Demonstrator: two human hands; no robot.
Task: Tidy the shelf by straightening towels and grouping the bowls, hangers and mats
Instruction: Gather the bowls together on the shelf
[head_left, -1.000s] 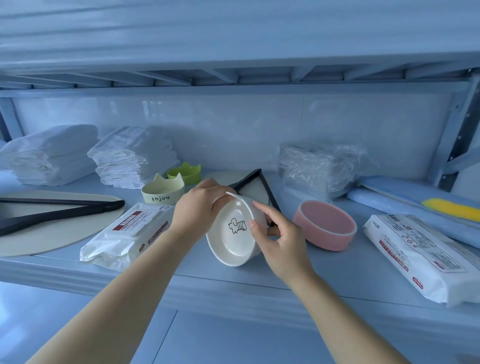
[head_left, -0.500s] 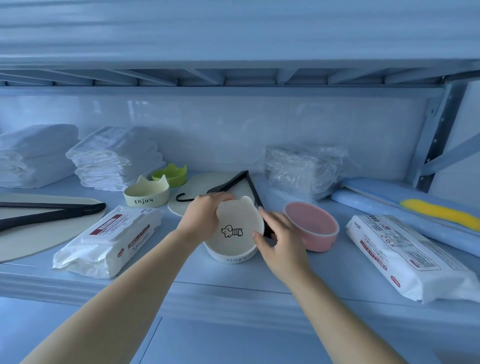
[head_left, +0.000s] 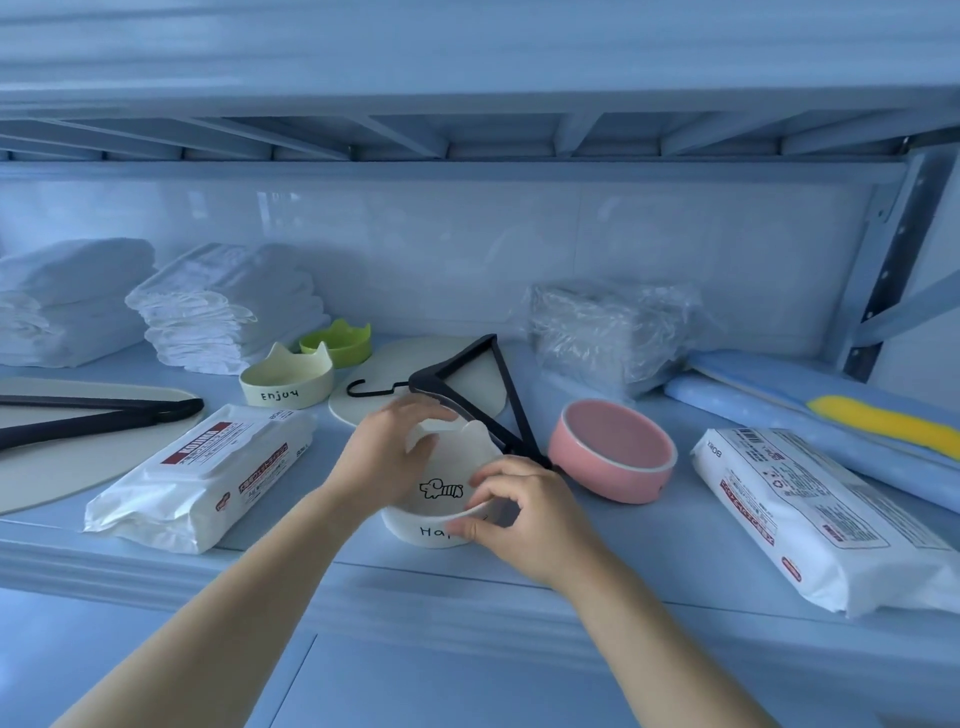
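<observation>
A white bowl (head_left: 441, 493) with cat ears and a small dog drawing stands upright near the shelf's front edge. My left hand (head_left: 387, 457) grips its far left rim. My right hand (head_left: 524, 509) pinches its right rim. A pink bowl (head_left: 613, 457) sits just to the right. A cream "Enjoy" bowl (head_left: 285, 382) and a green bowl (head_left: 340, 343) stand behind on the left. One black hanger (head_left: 483, 400) lies over a round mat (head_left: 363, 400); another hanger (head_left: 93, 415) lies on a larger mat (head_left: 47, 467) at the left. Two white towel stacks (head_left: 223, 306) rest at the back left.
A wipes pack (head_left: 202, 473) lies left of the white bowl, another wipes pack (head_left: 821, 514) at the right. A plastic-wrapped bundle (head_left: 602, 332) sits at the back. Blue rolled mats (head_left: 810, 426) with a yellow piece lie far right. The upper shelf (head_left: 467, 130) hangs low overhead.
The white bowl was tilted up on its edge between both hands; it now stands upright on the shelf, with both hands still on its rim.
</observation>
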